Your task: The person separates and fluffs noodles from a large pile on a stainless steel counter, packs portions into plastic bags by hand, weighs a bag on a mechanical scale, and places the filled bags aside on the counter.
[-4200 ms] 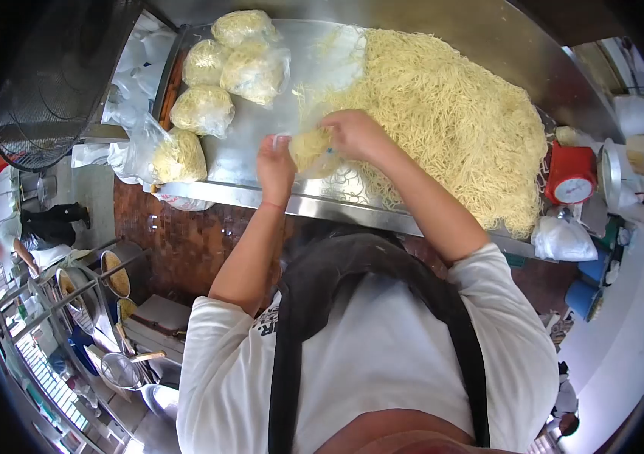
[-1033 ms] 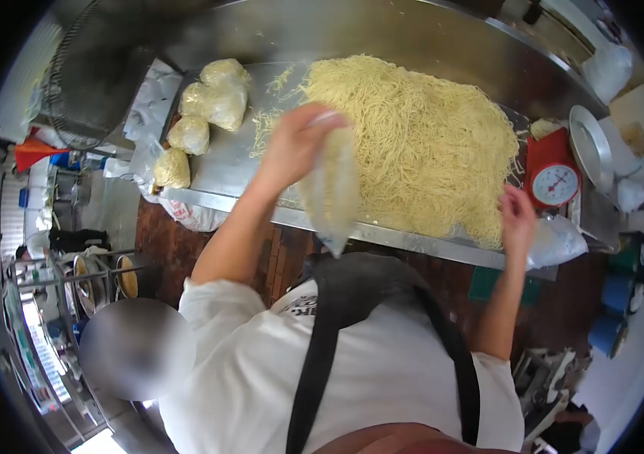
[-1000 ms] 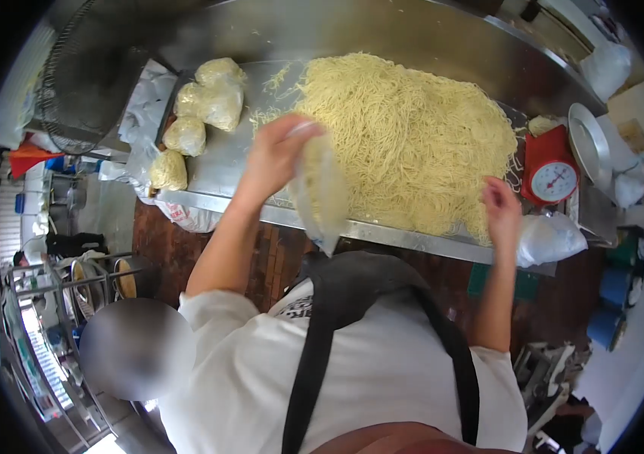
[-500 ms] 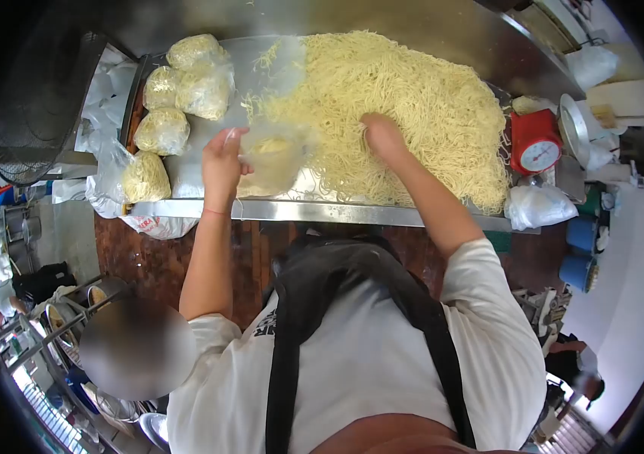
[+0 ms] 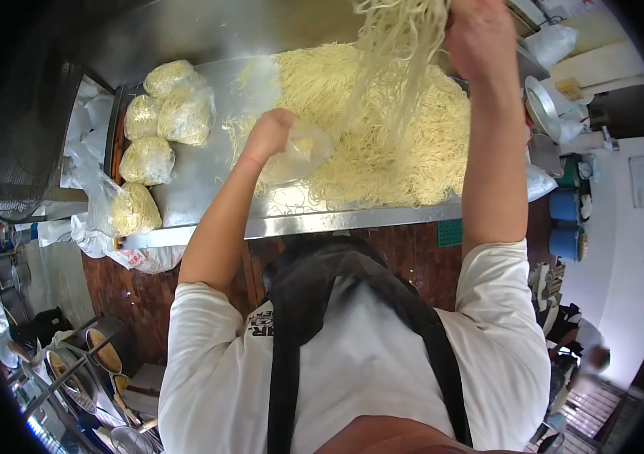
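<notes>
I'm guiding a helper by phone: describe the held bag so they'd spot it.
Find the metal table, then its noodle pile. At the pile's near left edge, the left hand holds a clear bag. Unlike the packed bags further left, it is hand-held and looks slack.

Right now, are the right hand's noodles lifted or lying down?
Lifted: noodles hang loose from the right hand; whether they touch the pile, unclear.

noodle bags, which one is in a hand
The bag in the left hand; the five others sit untouched at the left end of the table.
</notes>
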`<act>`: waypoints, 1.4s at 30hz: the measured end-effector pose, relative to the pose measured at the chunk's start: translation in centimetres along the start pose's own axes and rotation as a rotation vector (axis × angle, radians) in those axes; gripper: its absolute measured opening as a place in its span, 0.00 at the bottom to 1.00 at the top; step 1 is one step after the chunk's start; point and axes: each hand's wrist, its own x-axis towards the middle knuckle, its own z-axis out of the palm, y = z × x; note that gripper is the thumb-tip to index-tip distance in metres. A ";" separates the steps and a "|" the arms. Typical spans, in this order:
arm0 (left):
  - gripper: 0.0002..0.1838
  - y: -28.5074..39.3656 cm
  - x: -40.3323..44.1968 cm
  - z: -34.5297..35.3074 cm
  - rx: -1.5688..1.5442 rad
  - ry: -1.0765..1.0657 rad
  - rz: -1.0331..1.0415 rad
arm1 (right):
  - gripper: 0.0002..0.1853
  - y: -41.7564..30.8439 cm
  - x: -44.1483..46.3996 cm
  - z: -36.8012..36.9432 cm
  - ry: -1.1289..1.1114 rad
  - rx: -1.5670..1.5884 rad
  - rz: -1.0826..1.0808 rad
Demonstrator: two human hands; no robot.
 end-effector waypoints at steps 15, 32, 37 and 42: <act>0.33 10.8 1.8 9.3 -0.467 -0.105 0.424 | 0.21 9.0 -2.9 -3.0 0.288 0.287 0.176; 0.38 14.7 2.0 13.2 -0.522 -0.259 0.657 | 0.14 11.2 -3.7 -7.1 0.370 0.142 0.043; 0.21 11.9 1.0 16.8 -0.506 -0.441 0.489 | 0.11 7.7 1.9 -12.1 0.371 0.407 -0.010; 0.19 7.0 2.7 15.3 -0.171 -0.178 0.559 | 0.09 1.1 7.5 -14.8 0.306 0.403 -0.165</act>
